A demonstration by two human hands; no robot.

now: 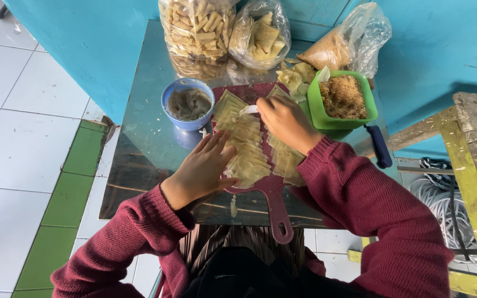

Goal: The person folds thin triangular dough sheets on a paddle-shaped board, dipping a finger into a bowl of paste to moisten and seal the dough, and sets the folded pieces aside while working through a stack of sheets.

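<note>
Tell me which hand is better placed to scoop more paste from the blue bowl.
Right. The right hand holds the white spatula, its tip pointing toward the blue bowl. The left hand lies flat on the wrappers, likely steadying them.

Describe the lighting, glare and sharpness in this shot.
Head view: soft, even daylight; the metal table mirrors the blue bowl and the bags; plastic bags show mild glare; right hand and left hand look sharp; wide-angle bending at the edges.
</note>
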